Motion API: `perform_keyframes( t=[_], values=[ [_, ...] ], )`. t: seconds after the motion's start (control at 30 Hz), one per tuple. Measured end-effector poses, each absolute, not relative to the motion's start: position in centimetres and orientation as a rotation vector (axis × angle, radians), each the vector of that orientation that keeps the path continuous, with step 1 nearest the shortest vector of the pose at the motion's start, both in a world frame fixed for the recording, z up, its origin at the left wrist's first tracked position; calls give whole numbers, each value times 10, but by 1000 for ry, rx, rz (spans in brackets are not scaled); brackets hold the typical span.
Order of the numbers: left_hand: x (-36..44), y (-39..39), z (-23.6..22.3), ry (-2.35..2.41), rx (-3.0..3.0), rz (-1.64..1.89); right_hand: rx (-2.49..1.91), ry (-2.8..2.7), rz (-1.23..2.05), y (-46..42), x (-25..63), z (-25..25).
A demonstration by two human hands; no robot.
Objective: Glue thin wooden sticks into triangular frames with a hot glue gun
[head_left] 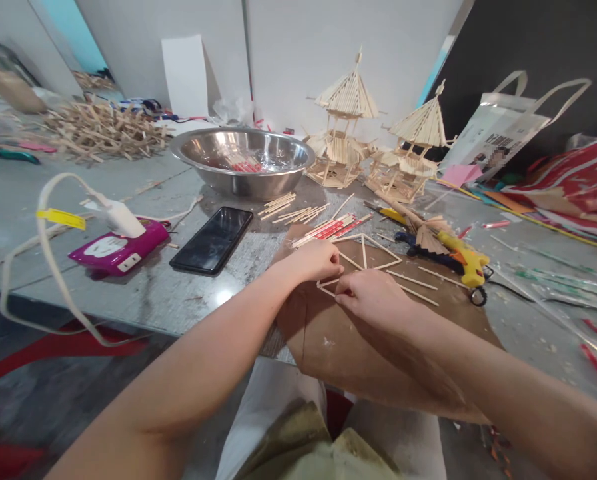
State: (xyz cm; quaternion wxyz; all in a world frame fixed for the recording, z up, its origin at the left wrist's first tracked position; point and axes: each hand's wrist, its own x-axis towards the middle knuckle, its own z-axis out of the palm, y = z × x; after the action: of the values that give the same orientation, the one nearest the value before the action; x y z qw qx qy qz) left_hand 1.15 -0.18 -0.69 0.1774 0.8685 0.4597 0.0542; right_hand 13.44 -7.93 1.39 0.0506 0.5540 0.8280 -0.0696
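Observation:
Thin wooden sticks are laid out as a flat many-sided frame point(363, 250) on a brown cardboard sheet point(338, 353). My left hand point(318, 260) is closed at the frame's left side, with its fingertips curled down; what they pinch is hidden. Close by, my right hand point(373, 290) pinches at the near corner of the frame, on a wooden stick point(328, 292). Loose sticks point(418, 293) lie to the right of my right hand. Just beyond my left hand is a bundle of sticks point(328, 229), some with red-and-white paper.
A yellow glue gun point(473, 263) lies right, near pliers point(408, 240). Behind stand two stick pagodas point(351, 100) point(423, 127) and a steel bowl point(203, 163). Left are a phone point(212, 240), a purple power strip point(113, 250) with a looping cable, and a stick pile point(103, 130).

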Motion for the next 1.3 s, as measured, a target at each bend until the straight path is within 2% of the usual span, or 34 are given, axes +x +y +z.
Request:
perform_keyframes(
  t=[0.53, 0.73, 0.9, 1.07, 1.3],
  values=[
    [12, 0, -7, 1318, 2481, 128, 1700, 2531, -248, -79, 134, 19],
    [13, -2, -4, 1297, 2543, 132, 1973, 2593, -294, -74, 176, 27],
    [10, -2, -1, 1290, 2507, 148, 2156, 2422, -290, -80, 225, 24],
    [9, -1, 0, 1310, 2502, 135, 2179, 2294, -344, -89, 244, 18],
    [9, 0, -2, 1295, 2506, 146, 2086, 2231, -215, -81, 241, 5]
  ],
)
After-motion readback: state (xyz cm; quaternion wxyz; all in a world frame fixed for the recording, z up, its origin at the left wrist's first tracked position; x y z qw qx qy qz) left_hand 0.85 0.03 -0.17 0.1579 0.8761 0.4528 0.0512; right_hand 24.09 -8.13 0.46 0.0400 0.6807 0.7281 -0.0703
